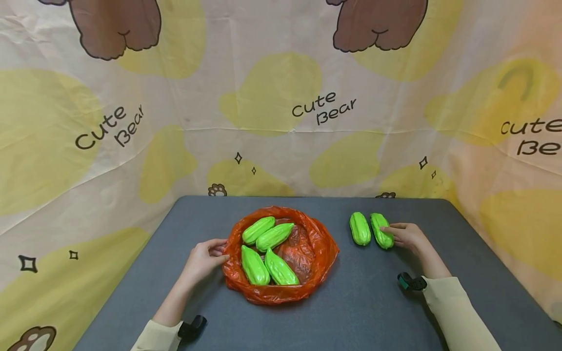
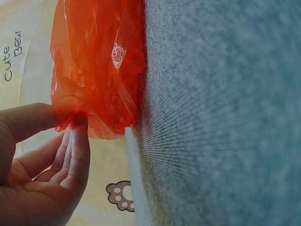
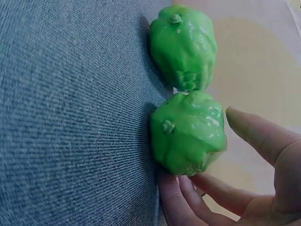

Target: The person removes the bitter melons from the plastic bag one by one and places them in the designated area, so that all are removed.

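Note:
An orange-red plastic bag (image 1: 325, 253), its rim rolled open, stands left of the table's middle with several green bitter melons (image 1: 276, 268) inside. My left hand (image 1: 203, 262) pinches the bag's left rim between thumb and fingers, as the left wrist view (image 2: 51, 160) shows. To the right of the bag lie two more bitter melons, a left one (image 1: 360, 229) and a right one (image 1: 381, 231). Around the right one is my right hand (image 1: 409, 236); in the right wrist view its fingers (image 3: 221, 190) touch the melon's side, while the thumb stands slightly apart from it.
A dark grey table (image 1: 351, 312) carries everything. Behind and beside it hangs a cloth (image 1: 272, 97) printed with bears and yellow patches. Each wrist wears a black strap (image 1: 411, 282).

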`<state>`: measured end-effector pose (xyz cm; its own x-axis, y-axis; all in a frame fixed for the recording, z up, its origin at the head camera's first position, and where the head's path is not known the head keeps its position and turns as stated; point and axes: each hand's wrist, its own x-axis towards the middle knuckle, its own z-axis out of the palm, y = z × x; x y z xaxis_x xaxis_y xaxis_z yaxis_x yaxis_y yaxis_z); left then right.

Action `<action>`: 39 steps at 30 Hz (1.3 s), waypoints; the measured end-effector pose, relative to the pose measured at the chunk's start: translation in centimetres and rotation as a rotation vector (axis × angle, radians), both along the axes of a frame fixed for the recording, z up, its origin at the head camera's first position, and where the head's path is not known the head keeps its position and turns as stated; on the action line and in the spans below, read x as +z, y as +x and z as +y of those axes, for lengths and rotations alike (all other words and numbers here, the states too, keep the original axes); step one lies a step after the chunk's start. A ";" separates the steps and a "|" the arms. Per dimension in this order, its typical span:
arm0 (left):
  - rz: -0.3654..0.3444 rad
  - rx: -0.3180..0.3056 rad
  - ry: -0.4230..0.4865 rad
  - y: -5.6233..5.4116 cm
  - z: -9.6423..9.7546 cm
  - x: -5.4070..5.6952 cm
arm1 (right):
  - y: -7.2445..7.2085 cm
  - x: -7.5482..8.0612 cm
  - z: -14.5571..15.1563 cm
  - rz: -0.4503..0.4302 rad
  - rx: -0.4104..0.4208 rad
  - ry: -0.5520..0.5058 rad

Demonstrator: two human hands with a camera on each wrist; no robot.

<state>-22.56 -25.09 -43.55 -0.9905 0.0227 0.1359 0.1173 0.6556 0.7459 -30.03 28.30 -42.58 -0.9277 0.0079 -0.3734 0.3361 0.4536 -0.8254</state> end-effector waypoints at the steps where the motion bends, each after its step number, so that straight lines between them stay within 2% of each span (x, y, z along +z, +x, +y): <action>1: -0.001 -0.001 0.000 0.0 0.0 0.0 | 0.0 0.0 0.0 0.000 -0.001 0.000; 21: -0.005 -0.006 0.010 0.0 0.1 0.0 | 0.6 -0.2 1.2 0.042 0.015 -0.034; 30: -0.008 0.001 0.008 -0.1 0.2 0.2 | 1.5 0.7 2.2 0.061 0.040 -0.004; 39: -0.002 0.010 0.017 -0.2 0.3 0.1 | 2.4 1.9 2.4 0.088 0.026 -0.003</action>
